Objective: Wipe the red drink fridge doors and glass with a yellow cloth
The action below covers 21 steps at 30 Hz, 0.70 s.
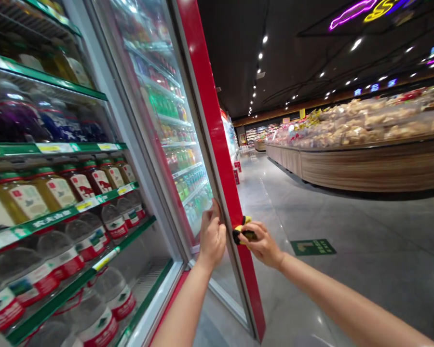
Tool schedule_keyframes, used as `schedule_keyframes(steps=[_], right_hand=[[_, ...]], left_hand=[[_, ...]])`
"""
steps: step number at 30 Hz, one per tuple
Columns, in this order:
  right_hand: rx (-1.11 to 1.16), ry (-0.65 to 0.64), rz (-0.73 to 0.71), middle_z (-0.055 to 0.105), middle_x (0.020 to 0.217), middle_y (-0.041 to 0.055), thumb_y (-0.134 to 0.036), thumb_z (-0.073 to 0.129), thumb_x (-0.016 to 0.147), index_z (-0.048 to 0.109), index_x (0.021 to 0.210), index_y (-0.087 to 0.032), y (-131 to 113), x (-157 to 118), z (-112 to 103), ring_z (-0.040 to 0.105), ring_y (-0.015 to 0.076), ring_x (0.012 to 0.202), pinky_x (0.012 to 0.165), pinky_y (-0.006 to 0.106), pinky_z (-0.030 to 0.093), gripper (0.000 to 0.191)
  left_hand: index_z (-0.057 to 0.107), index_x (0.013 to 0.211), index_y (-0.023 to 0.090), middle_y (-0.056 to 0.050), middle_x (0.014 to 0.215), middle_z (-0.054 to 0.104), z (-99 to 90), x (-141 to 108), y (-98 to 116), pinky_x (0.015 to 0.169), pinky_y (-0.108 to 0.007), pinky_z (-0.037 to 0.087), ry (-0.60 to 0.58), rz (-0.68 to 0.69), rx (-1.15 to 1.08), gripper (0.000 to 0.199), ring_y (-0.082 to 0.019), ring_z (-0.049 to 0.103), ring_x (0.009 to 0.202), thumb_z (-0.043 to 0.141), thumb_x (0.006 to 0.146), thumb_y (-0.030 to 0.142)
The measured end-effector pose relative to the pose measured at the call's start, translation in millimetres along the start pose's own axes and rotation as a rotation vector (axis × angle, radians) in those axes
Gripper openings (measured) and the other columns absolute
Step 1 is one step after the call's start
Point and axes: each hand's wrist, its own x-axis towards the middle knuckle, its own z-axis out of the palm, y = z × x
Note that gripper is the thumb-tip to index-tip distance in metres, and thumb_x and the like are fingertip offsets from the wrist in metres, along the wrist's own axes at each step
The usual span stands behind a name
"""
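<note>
A glass cooler door with a wide red frame stands open in front of me. My right hand grips a small yellow-and-black tape measure against the outer face of the red frame. On the inner side of the same door, my left hand is raised close to the grey metal edge strip, its fingers mostly curled. Whatever lies between those fingers, if anything, is hidden. A darker finger shape shows on the glass just above it.
Left of the door, cooler shelves hold juice bottles and large water bottles. To the right is a wood-panelled display island piled with bagged goods. A green sign lies on the grey floor.
</note>
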Motion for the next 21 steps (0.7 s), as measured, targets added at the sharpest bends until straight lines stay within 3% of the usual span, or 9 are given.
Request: schedule_keyframes(steps=[2,6,8,10,14,16,18,21], right_hand=[[0.007,-0.006,0.027,0.068,0.113,0.0070,-0.017,0.054,0.097,0.075,0.115,-0.032,5,6,-1,0.063,0.0203,0.105,0.090,0.038,0.059,0.031],[-0.017,0.091,0.147,0.067,0.117,0.0062,-0.020,0.053,0.099,0.076,0.113,-0.034,30,64,1,0.063,0.0200,0.110,0.095,0.040,0.056,0.030],[-0.017,0.126,0.178,0.067,0.119,0.0070,-0.019,0.052,0.099,0.076,0.114,-0.033,36,73,4,0.062,0.0202,0.112,0.098,0.041,0.054,0.032],[-0.012,0.125,0.188,0.067,0.118,0.0076,-0.018,0.051,0.099,0.075,0.116,-0.033,33,53,6,0.062,0.0208,0.111,0.098,0.042,0.054,0.033],[0.018,0.045,0.204,0.069,0.113,0.0083,-0.018,0.055,0.097,0.074,0.119,-0.033,16,-28,4,0.064,0.0220,0.106,0.089,0.039,0.057,0.033],[0.043,0.017,0.224,0.070,0.113,0.0082,-0.018,0.056,0.096,0.075,0.117,-0.032,17,-49,2,0.066,0.0220,0.103,0.086,0.038,0.057,0.031],[0.048,0.030,0.261,0.070,0.112,0.0079,-0.019,0.056,0.096,0.076,0.113,-0.031,28,-42,2,0.067,0.0223,0.102,0.086,0.039,0.057,0.028],[0.002,0.093,0.359,0.070,0.115,0.0081,-0.021,0.052,0.098,0.077,0.112,-0.029,55,-7,6,0.066,0.0227,0.106,0.092,0.041,0.055,0.029]], left_hand=[[0.047,0.148,0.023,-0.005,0.100,0.056,3.2,3,-2,0.095,-0.036,0.050,0.006,0.002,0.018,0.065,-0.020,0.057,0.099,0.042,0.085,0.012],[0.047,0.149,0.022,-0.006,0.101,0.056,12.9,7,-5,0.093,-0.036,0.052,-0.002,-0.009,0.015,0.074,-0.022,0.058,0.101,0.046,0.077,0.007],[0.046,0.150,0.023,-0.006,0.102,0.056,18.2,10,-5,0.089,-0.035,0.054,-0.009,-0.021,-0.002,0.075,-0.021,0.058,0.100,0.046,0.076,0.006],[0.046,0.149,0.022,-0.007,0.102,0.055,23.6,12,-5,0.089,-0.035,0.054,-0.012,-0.030,-0.003,0.075,-0.021,0.058,0.098,0.045,0.076,0.005],[0.051,0.145,0.020,-0.008,0.102,0.055,35.3,18,-6,0.090,-0.036,0.054,-0.004,-0.025,0.035,0.074,-0.022,0.058,0.097,0.045,0.073,0.002],[0.052,0.144,0.020,-0.008,0.103,0.056,42.3,22,-6,0.092,-0.037,0.053,0.005,-0.006,0.051,0.075,-0.023,0.058,0.100,0.045,0.071,0.001],[0.053,0.144,0.020,-0.008,0.101,0.056,49.9,28,-6,0.095,-0.037,0.052,0.008,0.006,0.069,0.076,-0.024,0.058,0.102,0.046,0.071,0.001],[0.052,0.144,0.018,-0.008,0.100,0.056,62.2,39,-6,0.096,-0.036,0.051,-0.012,0.004,0.063,0.074,-0.023,0.058,0.100,0.046,0.072,0.001]])
